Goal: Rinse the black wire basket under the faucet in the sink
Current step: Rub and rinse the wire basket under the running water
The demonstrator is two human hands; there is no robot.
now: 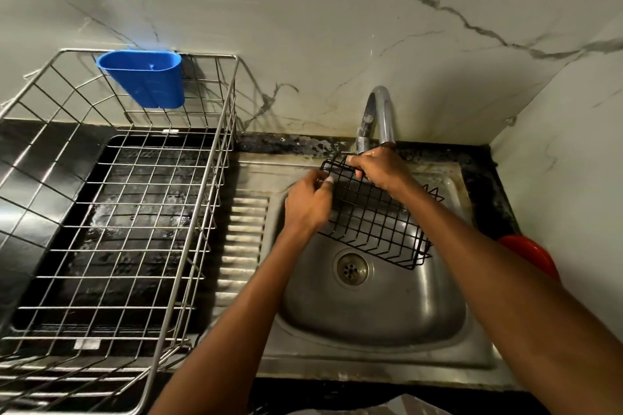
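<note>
Holding: your two hands grip the black wire basket (377,216) above the sink (371,313) bowl.
Drain (353,269): just below the basket's lower corner.
Left hand (308,204): fingers curled on the basket's left edge.
Right hand (379,167): clenched round its top rim, under the faucet (377,118) spout.
Side items: steel dish rack (118,212) to your left; blue cup (143,77) hung on its far rim.

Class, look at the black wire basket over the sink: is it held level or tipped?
Tipped. The black wire basket slants, its far end raised near the faucet by both hands, its near end hanging lower over the sink bowl.
</note>
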